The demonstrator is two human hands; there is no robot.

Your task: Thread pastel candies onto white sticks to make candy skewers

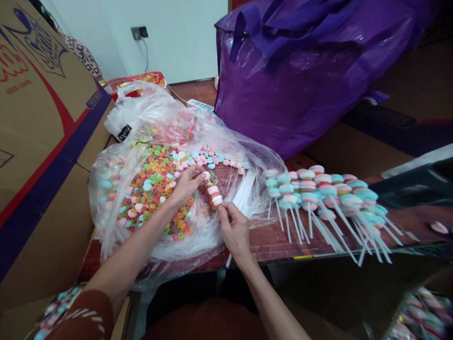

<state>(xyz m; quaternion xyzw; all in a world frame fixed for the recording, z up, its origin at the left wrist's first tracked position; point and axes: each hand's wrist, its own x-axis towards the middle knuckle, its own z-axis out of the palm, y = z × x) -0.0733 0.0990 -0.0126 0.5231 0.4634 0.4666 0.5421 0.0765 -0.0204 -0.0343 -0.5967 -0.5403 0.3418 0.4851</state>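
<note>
My right hand (235,231) is closed at the lower end of a candy skewer (214,193), threaded with pink and white marshmallows and small coloured gummy rings. At its upper end my left hand (188,185) pinches a pale pink marshmallow (205,175). Whether the stick's tip has passed through this piece I cannot tell. Under my left arm spreads a heap of sugared gummy rings (161,165) in orange, green and yellow, on clear plastic. Loose pink, white and blue marshmallows (208,156) lie just beyond my hands. White sticks (246,191) rest right of the skewer.
Several filled candy skewers (327,191) are piled at the right, sticks toward me. Clear plastic bags (155,111) bunch behind the heap. A big purple bag (300,80) stands at the back; a cardboard box (38,108) walls the left. The wooden table's edge (283,255) runs before me.
</note>
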